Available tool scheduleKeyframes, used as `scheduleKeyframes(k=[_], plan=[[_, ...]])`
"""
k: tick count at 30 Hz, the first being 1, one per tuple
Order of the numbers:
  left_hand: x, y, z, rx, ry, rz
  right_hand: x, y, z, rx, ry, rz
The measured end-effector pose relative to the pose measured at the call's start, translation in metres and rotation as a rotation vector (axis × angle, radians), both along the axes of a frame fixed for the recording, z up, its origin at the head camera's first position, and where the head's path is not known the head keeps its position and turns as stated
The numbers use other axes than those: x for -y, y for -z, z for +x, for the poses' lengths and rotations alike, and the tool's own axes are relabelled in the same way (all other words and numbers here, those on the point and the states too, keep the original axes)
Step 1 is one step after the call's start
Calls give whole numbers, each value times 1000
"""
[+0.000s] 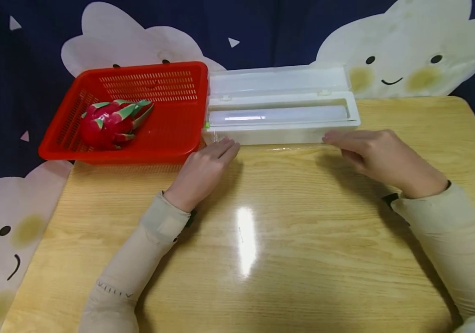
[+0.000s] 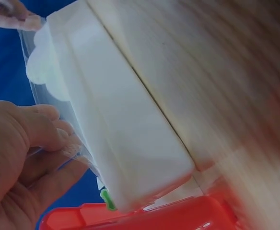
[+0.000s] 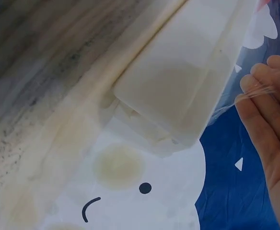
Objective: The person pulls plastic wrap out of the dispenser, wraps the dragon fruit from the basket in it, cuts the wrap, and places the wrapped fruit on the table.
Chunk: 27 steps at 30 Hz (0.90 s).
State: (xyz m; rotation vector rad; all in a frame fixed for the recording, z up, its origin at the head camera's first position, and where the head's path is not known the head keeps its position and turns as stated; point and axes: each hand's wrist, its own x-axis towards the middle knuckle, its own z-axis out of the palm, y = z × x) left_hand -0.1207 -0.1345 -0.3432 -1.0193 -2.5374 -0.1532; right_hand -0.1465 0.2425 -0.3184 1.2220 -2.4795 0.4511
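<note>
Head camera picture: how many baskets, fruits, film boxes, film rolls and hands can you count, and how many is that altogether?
Red plastic basket: 1
Dragon fruit: 1
White cling film dispenser: 1
Roll of cling film: 1
Hands, left hand and right hand: 2
Total: 6

Too faint to trace fully in the head view, a clear film (image 3: 226, 98) stretches beside a white box (image 1: 279, 135) whose far end is cut off by the right wrist view's top edge. The left hand (image 2: 10, 148) and right hand (image 3: 274, 136) are clipped by the sides of their own wrist views, where the counter (image 1: 295, 254) blurs into streaks. A red basket (image 2: 207, 211) runs off the left wrist view's bottom, while tiny marks on the left sleeve (image 1: 129, 263) remain unreadable.
</note>
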Motion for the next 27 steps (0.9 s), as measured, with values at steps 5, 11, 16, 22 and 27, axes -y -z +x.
scheduleKeyframes(k=[5, 11, 16, 22, 27], plan=[[-1, -3, -2, -4, 17, -6, -2, -1, 0, -23, -12, -3], [-1, -3, -1, 3, 18, -23, -3, -1, 1, -49, -22, -15], [-2, -3, 2, -6, 20, -17, -4, -2, 1, -52, -32, -12], [-3, -3, 4, 3, 25, -32, -6, -5, 4, -36, -34, 6], [-2, -5, 6, -1, 32, -52, -3, -6, 7, -22, -29, 22]])
